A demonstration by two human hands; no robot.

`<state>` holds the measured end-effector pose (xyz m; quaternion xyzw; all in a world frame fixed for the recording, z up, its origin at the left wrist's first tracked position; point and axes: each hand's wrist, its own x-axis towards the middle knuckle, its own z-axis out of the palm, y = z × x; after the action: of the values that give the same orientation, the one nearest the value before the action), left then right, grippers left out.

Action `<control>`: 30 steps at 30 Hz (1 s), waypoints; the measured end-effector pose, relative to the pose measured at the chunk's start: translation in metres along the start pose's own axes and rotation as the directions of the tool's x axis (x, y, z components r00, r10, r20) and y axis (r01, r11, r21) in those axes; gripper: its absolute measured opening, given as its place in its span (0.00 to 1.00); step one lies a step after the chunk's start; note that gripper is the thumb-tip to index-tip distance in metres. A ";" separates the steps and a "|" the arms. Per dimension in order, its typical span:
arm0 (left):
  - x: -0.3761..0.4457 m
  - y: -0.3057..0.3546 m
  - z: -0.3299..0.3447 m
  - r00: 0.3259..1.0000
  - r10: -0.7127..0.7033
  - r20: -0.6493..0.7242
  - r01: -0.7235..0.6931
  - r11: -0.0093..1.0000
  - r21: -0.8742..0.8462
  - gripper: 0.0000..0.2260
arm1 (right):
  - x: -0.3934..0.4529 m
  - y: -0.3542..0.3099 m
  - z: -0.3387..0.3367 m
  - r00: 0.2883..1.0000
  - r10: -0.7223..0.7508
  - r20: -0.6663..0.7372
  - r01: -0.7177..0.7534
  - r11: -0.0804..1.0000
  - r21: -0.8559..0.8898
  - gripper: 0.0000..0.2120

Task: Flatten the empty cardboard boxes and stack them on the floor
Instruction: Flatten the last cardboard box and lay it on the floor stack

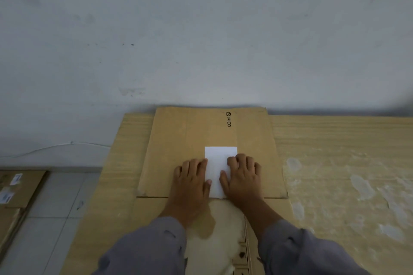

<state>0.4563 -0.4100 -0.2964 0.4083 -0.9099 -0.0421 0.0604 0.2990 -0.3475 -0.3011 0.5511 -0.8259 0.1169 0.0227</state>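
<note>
A flattened brown cardboard box (169, 140) printed "PICO" lies on a light wooden table (335, 140), its far edge against the wall. A white label (220, 154) sits near the box's front middle. My left hand (192, 181) rests palm down on the cardboard at the label's left edge, fingers together. My right hand (242, 177) presses on the label's right side with its fingers curled under. Neither hand holds anything. Grey sleeves cover both forearms.
Flattened brown boxes (24, 185) with white stickers lie on the tiled floor (58, 196) at the left, below the table. A grey wall (201, 29) stands right behind the table. The table's right part has pale worn patches (362, 187).
</note>
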 end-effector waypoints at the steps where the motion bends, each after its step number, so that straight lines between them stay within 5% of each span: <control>1: 0.014 -0.003 0.002 1.000 -0.009 0.005 0.009 1.000 -0.006 0.25 | 0.013 0.001 0.003 1.000 0.009 0.003 -0.009 1.000 0.013 0.20; 7: 0.077 -0.009 0.024 0.999 -0.037 0.010 0.037 0.998 -0.048 0.26 | 0.077 0.012 0.019 0.979 0.001 0.205 -0.012 0.998 0.054 0.38; 18: 0.085 -0.010 0.030 0.995 -0.102 0.014 0.103 0.994 -0.022 0.29 | 0.083 0.017 0.028 0.991 0.001 0.137 -0.006 0.999 0.039 0.36; 22: 0.076 -0.020 0.026 0.964 -0.257 0.063 0.256 0.966 0.021 0.32 | 0.074 0.029 0.020 0.975 0.098 0.198 -0.099 0.995 -0.009 0.37; 30: -0.017 -0.037 0.007 0.801 -0.591 0.095 0.595 0.803 -0.018 0.29 | -0.013 0.056 -0.011 0.889 0.396 0.231 -0.401 0.916 -0.027 0.35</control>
<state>0.4938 -0.4222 -0.3088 0.6686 -0.7370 -0.0976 0.0152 0.2515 -0.3125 -0.3020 0.3803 -0.9168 0.0626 -0.1042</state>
